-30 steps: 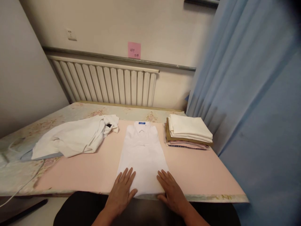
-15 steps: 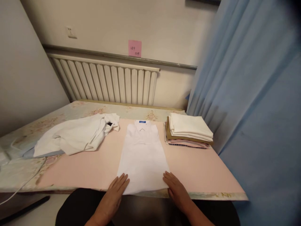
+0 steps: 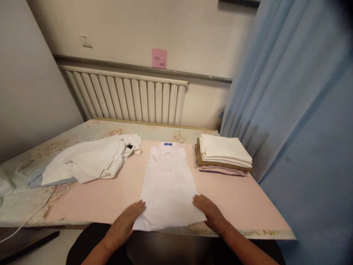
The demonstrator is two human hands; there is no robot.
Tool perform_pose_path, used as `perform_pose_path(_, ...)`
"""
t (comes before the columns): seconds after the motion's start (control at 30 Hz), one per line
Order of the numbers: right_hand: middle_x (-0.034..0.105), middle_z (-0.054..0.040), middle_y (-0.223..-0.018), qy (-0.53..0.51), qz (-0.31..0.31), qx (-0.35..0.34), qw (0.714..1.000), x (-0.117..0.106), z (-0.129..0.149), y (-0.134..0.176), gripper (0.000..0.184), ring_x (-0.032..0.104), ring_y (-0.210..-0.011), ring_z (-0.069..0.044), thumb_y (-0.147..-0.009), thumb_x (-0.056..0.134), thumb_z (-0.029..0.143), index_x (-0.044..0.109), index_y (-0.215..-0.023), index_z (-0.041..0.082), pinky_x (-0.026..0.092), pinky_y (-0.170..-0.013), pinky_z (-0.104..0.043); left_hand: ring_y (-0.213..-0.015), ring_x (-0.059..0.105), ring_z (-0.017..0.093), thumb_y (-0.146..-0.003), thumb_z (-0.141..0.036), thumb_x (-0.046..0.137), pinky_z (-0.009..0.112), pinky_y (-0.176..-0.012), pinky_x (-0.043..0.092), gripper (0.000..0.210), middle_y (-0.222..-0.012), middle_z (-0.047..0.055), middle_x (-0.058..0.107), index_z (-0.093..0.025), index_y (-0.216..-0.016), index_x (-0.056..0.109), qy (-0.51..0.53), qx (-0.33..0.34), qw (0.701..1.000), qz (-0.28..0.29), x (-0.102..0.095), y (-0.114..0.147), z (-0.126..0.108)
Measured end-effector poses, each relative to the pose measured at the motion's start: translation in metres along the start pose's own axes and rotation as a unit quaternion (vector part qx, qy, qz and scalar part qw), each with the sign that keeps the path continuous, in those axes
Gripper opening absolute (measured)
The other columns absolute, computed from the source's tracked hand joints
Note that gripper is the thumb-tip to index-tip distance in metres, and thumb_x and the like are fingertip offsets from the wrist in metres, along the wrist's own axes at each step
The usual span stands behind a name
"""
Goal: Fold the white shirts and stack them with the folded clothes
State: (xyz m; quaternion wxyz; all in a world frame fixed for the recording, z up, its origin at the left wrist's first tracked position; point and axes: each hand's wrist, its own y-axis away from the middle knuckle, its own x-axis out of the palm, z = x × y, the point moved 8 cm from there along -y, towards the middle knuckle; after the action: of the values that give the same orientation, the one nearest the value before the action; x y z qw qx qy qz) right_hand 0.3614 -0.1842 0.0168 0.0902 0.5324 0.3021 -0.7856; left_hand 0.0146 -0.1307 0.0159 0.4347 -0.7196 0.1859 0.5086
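A white collared shirt lies folded into a long panel, its collar and blue label at the far end. Its hem reaches the table's front edge. My left hand rests at the shirt's lower left edge, fingers stretched out and close together. At the lower right edge, my right hand touches the fabric, its fingers also extended. Both thumbs are hidden or hard to make out, and I see no grasp around the cloth.
A crumpled white garment lies to the left, and a stack of folded clothes to the right. A pink mat covers part of the floral tabletop. A blue curtain borders the right; a white cord trails left.
Both hands have shifted outward from on top of the lower corners to the shirt's side edges. The hem now looks wider. The camera view has moved slightly.
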Motion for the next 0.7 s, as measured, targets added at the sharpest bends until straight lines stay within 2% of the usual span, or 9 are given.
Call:
perform_pose_path(0.2, 0.050, -0.0057, -0.140, 0.003, 0.029, -0.030, 0.999, 0.000, -0.008, -0.025, 0.047, 0.039, -0.135, -0.020, -0.091, 0.040, 0.019, 0.046, -0.138, 0.025, 0.025, -0.114, -0.050, -0.131, 0.045, 0.017, -0.091, -0.015, 0.038, 0.036, -0.109, 0.040, 0.056, -0.143, -0.002, 0.048, -0.035, -0.144, 0.034, -0.008, -0.010, 1.000, 0.007, 0.003, -0.020, 0.013)
perform_pose_path(0.37, 0.049, -0.0062, -0.140, 0.004, 0.046, -0.054, 0.997, 0.000, -0.008, -0.044, 0.048, 0.039, -0.134, -0.022, -0.091, 0.047, 0.031, 0.045, -0.138, 0.026, 0.024, -0.115, -0.049, -0.132, 0.043, 0.019, -0.090, -0.021, 0.044, 0.041, -0.111, 0.036, 0.054, -0.143, 0.002, 0.048, -0.031, -0.143, 0.036, -0.018, 0.003, 0.999, 0.036, 0.010, -0.041, 0.021)
perform_pose_path(0.5, 0.051, -0.0037, -0.139, -0.010, 0.039, -0.076, 0.996, 0.000, -0.007, -0.049, 0.044, 0.041, -0.133, -0.018, -0.094, 0.043, 0.030, 0.046, -0.138, 0.028, 0.027, -0.114, -0.043, -0.135, 0.039, 0.019, -0.092, -0.021, 0.042, 0.044, -0.113, 0.032, 0.050, -0.143, 0.002, 0.048, -0.031, -0.141, 0.040, -0.030, 0.015, 0.998, 0.062, 0.019, -0.055, 0.027)
perform_pose_path(0.6, 0.051, -0.0033, -0.139, -0.037, 0.031, -0.062, 0.997, 0.000, -0.007, -0.048, 0.042, 0.041, -0.133, -0.018, -0.096, 0.039, 0.033, 0.048, -0.137, 0.027, 0.031, -0.112, -0.040, -0.136, 0.037, 0.020, -0.093, -0.026, 0.042, 0.044, -0.113, 0.032, 0.048, -0.143, 0.002, 0.049, -0.031, -0.141, 0.040, -0.019, 0.029, 0.997, 0.066, 0.024, -0.057, 0.029)
perform_pose_path(0.7, 0.053, -0.0032, -0.137, -0.071, 0.020, -0.021, 0.997, -0.006, -0.004, -0.043, 0.042, 0.044, -0.131, -0.018, -0.097, 0.036, 0.038, 0.051, -0.134, 0.028, 0.034, -0.111, -0.040, -0.136, 0.038, 0.019, -0.093, -0.033, 0.044, 0.042, -0.114, 0.031, 0.049, -0.143, 0.003, 0.048, -0.029, -0.142, 0.038, 0.005, 0.034, 0.998, 0.052, 0.019, -0.052, 0.026)
